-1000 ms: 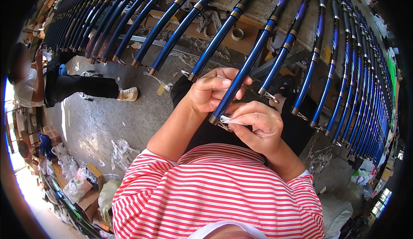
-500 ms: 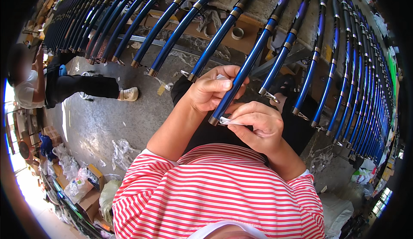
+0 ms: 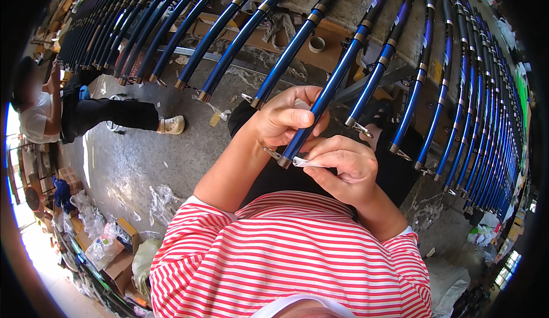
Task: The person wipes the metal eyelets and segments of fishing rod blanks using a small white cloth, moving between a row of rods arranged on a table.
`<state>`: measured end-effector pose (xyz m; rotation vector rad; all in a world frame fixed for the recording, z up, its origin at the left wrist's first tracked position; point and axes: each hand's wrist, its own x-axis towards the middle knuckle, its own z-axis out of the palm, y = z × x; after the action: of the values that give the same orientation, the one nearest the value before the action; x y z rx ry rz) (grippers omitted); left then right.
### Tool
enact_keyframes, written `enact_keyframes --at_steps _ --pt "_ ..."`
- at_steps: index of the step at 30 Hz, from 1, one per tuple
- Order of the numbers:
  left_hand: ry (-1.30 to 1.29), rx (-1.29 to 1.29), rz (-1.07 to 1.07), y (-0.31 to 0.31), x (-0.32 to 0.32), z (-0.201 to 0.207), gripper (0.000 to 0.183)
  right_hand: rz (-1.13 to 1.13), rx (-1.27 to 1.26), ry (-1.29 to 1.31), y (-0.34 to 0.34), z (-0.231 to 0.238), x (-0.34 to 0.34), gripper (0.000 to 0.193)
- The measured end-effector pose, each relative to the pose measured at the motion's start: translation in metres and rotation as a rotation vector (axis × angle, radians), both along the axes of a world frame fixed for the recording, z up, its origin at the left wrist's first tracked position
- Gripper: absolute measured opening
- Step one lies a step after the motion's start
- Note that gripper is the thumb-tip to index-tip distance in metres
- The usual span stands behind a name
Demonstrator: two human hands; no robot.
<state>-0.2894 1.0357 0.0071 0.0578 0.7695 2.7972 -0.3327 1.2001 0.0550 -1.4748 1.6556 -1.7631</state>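
A glossy blue fishing rod (image 3: 326, 98) points down toward me, its black upper part resting on the table. Wrapped around its lower section is my left hand (image 3: 289, 115), thumb lying along the near side. At the rod's metal-collared end, a small wire line guide (image 3: 271, 152) sticks out to the left, by my left wrist. My right hand (image 3: 343, 161) pinches a small white strip (image 3: 306, 162), paper or cloth, against or just beside the rod end; I cannot tell if it touches. Similar rods, such as one (image 3: 374, 80) to the right, hang on both sides.
Long rows of blue rods overhang the table (image 3: 366, 0) left and right. Under it lie a cardboard box, a tape roll (image 3: 316, 44) and plastic scraps. Another person (image 3: 43, 106) stands at far left. Bags and cartons (image 3: 120, 266) pile up at lower left.
The rod has turned a little in my left hand, so its line guide now shows on the left. My right hand with the white strip has hardly moved.
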Motion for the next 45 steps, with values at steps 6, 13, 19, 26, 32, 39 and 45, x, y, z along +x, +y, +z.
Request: enact_keyframes --at_steps 6,13,19,26,32,39,45 --pt "-0.031 0.006 -0.012 0.002 -0.001 0.012 0.056 0.006 -0.005 0.003 -0.001 -0.001 0.0 0.011" --pt "0.034 0.014 -0.02 0.005 -0.004 0.01 0.055 0.019 0.004 0.016 -0.003 0.004 -0.001 0.011" --pt "0.001 0.129 0.032 0.003 -0.007 0.008 0.057 -0.097 0.0 -0.093 0.012 0.004 0.002 0.009" --pt "-0.129 0.318 0.08 0.013 -0.044 -0.002 0.039 -0.201 -0.007 0.009 0.051 0.007 -0.002 0.011" --pt "-0.111 0.169 0.082 0.043 -0.062 0.013 0.035 -0.253 -0.008 -0.013 0.068 0.001 -0.006 0.012" --pt "0.012 0.324 -0.045 0.044 -0.031 -0.009 0.036 -0.229 -0.046 -0.061 0.065 -0.003 -0.009 0.01" --pt "0.062 0.398 -0.052 0.047 -0.015 -0.016 0.04 -0.132 -0.09 -0.066 0.052 -0.009 -0.011 0.009"
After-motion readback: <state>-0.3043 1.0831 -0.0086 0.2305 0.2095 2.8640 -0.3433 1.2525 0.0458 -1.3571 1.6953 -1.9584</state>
